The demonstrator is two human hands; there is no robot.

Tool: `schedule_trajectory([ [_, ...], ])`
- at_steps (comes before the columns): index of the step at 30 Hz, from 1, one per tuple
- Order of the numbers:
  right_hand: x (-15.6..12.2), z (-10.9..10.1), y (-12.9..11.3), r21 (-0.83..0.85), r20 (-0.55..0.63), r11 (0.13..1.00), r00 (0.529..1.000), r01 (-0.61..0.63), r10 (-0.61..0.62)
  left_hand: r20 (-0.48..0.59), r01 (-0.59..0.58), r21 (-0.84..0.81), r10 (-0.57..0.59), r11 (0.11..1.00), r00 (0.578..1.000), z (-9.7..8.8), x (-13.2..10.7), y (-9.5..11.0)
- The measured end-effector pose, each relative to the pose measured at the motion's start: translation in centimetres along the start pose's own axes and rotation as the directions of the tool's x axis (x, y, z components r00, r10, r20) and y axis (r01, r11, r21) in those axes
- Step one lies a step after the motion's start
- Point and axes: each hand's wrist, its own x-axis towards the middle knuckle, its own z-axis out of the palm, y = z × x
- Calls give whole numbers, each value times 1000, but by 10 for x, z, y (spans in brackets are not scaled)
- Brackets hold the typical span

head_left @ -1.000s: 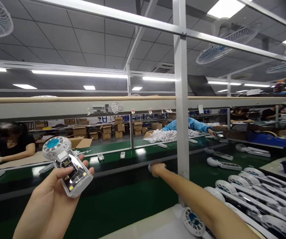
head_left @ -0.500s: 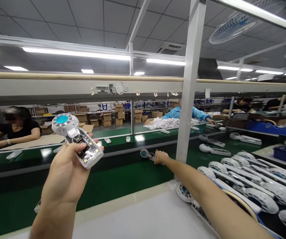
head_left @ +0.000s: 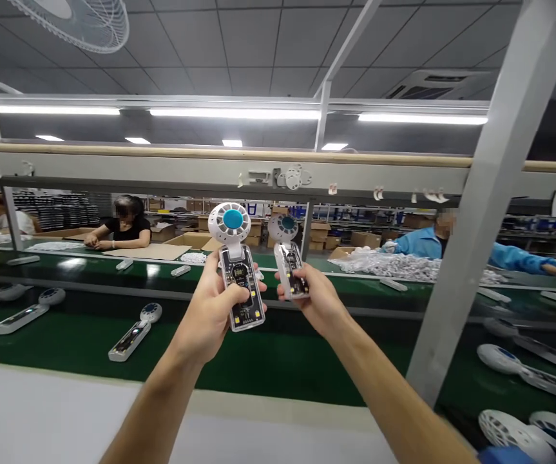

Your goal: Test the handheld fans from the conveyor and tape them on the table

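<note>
My left hand [head_left: 210, 306] is closed around the handle of a white handheld fan [head_left: 232, 223] with a blue disc at its centre. Its handle lies face up, showing a dark circuit board and yellow chips, and my thumb presses on it. To the right, my right hand [head_left: 321, 296] grips a second handheld fan [head_left: 287, 258] by the lower handle, its blue-centred head tilted upward. Both fans are held up side by side over the green conveyor belt [head_left: 278, 361], with a small gap between them.
More fans, such as one fan [head_left: 135, 332], lie on the belt at left and right. A slanted white post [head_left: 471, 225] stands at right. A white worktop [head_left: 278, 438] runs along the front. Across the line sit co-workers, one in blue sleeves [head_left: 417, 243] by a heap of white parts [head_left: 393, 264].
My right hand has lifted a fan off the belt and brought it beside the left one. The view has turned left, showing more fans on the belt there.
</note>
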Motion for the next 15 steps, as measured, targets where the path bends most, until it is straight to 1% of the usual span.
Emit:
schedule_trajectory([
  [3,-32,5,-3,48,27,994,995,97,-98,45,-40,52,38,998,998,0,-2,-2],
  [6,-52,-1,-1,87,87,980,979,177,-185,116,-84,94,73,992,991,0,-4,-5],
  [10,-59,-11,-1,93,161,983,972,160,-174,160,-100,103,83,990,984,1,-3,-12],
  [15,-56,-18,-5,111,206,973,953,203,-223,227,-98,116,70,988,971,4,1,-19],
])
